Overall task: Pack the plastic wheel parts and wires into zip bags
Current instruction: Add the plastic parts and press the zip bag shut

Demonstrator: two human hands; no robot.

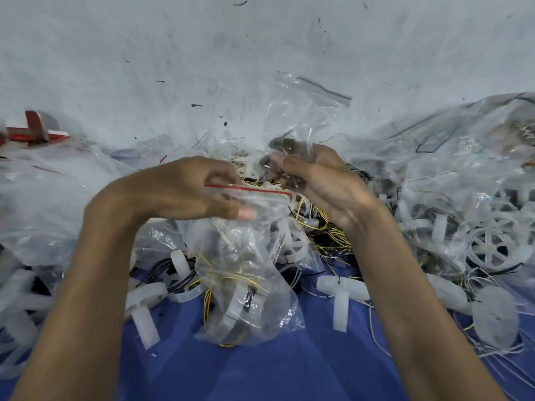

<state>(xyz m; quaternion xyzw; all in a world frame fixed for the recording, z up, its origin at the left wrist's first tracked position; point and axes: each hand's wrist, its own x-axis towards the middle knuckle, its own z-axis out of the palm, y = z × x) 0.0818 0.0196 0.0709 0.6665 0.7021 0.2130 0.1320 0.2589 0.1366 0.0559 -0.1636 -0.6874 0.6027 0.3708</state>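
My left hand (191,192) pinches the red-striped top of a filled zip bag (246,285), which hangs below it and holds white plastic wheel parts with yellow and black wires. My right hand (312,180) grips the lower part of an empty clear zip bag (301,111) that stands up above its fingers. Between and below the hands lies a pile of loose white wheel parts (289,241) tangled with yellow and black wires (333,235).
A blue cloth (260,371) covers the near surface. Large clear plastic bags (434,175) of wheels lie right and left (43,198). Loose T-shaped white parts (340,299) and a spoked wheel (489,250) lie around. A red and white object (34,131) sits far left.
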